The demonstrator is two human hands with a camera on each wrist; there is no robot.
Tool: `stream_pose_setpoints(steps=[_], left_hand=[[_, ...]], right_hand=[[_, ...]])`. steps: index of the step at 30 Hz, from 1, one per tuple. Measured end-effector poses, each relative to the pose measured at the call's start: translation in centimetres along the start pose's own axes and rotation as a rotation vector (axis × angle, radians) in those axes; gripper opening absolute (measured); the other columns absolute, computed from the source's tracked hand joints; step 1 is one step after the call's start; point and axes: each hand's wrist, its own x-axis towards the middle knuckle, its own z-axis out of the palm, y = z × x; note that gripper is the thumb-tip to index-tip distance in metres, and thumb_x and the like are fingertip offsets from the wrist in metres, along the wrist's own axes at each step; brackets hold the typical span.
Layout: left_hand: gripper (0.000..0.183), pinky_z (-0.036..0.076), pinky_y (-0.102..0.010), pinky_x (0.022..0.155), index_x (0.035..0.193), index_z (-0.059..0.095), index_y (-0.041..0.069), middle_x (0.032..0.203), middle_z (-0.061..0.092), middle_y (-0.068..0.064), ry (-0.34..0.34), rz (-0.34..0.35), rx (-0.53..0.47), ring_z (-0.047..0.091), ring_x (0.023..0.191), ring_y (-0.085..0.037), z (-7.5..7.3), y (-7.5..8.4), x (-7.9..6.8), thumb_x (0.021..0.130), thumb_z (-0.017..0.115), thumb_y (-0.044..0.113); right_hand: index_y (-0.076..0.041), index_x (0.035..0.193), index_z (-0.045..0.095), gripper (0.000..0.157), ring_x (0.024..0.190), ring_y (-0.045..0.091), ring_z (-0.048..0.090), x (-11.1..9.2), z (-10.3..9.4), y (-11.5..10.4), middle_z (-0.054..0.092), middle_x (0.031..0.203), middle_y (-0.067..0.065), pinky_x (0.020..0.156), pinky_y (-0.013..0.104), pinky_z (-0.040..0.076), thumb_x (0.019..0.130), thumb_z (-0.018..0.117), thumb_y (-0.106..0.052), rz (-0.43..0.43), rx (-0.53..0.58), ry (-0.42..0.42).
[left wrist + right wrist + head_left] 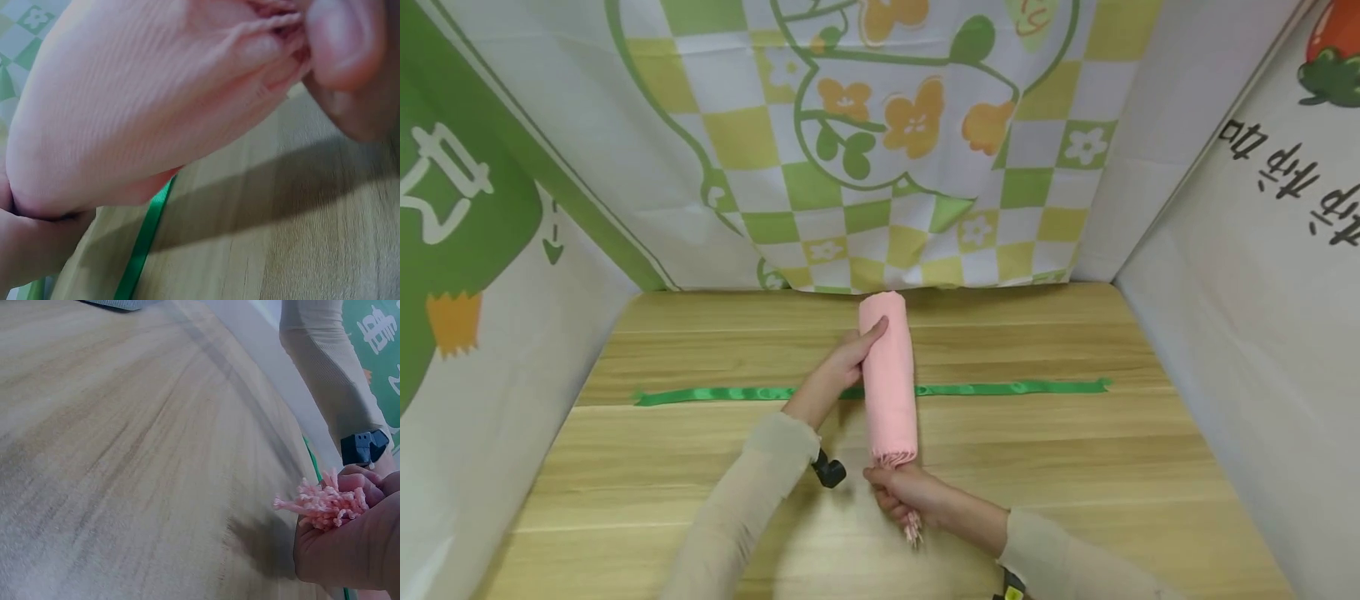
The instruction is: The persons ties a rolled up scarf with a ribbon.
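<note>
A pink scarf [891, 383], rolled into a long cylinder, is held up over the table, its length running away from me. My left hand [853, 353] grips its far half from the left, thumb lying along the top; the other fingers are hidden underneath. Around the fringe at the near end, my right hand [916, 492] is curled tight. Loose fringe strands [328, 501] poke out of that fist in the right wrist view. A green ribbon [977, 389] lies flat across the table, crossing behind the scarf. In the left wrist view the scarf [125, 100] bulges between both hands, a shadow below it.
The wooden table [1052, 475] has a patterned cloth [887, 225] hanging along its back edge. White printed panels [1255, 275] close in both sides. A black wrist camera [829, 471] sticks out by the left sleeve.
</note>
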Motion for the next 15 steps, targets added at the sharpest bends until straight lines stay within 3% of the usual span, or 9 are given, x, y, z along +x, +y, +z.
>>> stream_pose_setpoints(steps=[8, 15], left_hand=[[0.054, 0.06, -0.032, 0.065, 0.121, 0.049, -0.001, 0.083, 0.069, -0.006, 0.018, -0.02, 0.129, 0.07, 0.072, -0.018, 0.1, -0.74, 0.55, 0.092, 0.071, 0.039], [0.047, 0.058, -0.028, 0.06, 0.103, 0.057, 0.0, 0.076, 0.067, -0.004, 0.071, 0.075, 0.329, 0.068, 0.065, -0.015, -0.12, -1.01, 0.9, 0.091, 0.071, 0.043]], right_hand=[[-0.021, 0.063, 0.034, 0.04, 0.041, 0.001, 0.021, 0.46, 0.1, 0.8, 0.028, 0.051, -0.011, 0.038, 0.015, 0.021, 0.1, 0.05, -0.025, 0.041, 0.016, 0.016], [-0.021, 0.061, 0.034, 0.043, 0.042, 0.002, 0.022, 0.51, -0.24, 0.69, 0.028, 0.05, -0.011, 0.039, 0.016, 0.022, 0.1, 0.049, -0.027, 0.065, 0.015, 0.042]])
